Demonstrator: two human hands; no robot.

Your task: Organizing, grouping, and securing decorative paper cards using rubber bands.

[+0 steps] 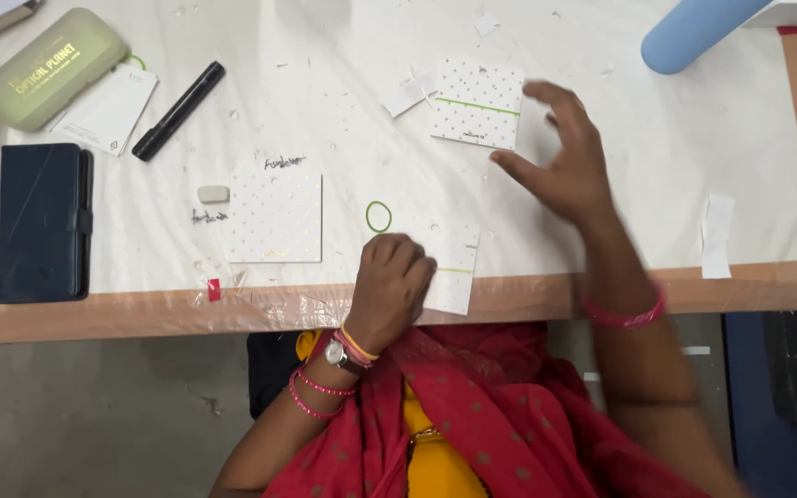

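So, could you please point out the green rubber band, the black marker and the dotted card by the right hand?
green rubber band [367, 218], head view, left rim.
black marker [178, 111], head view, mid-barrel.
dotted card [477, 101], head view, centre.

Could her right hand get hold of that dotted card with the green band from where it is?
Probably yes. The right hand hovers open just beside the dotted card, fingers spread toward its edge, and nothing lies between them on the table.

The left hand [397, 277] rests closed on a dotted white card [454, 267] at the near edge of the table [749, 129]. Just beyond that card lies a small green ring [378, 217]. The right hand [565, 157] hovers spread, beside another dotted card with a green band [478, 103], farther back. A third card [277, 218] lies left of the ring.
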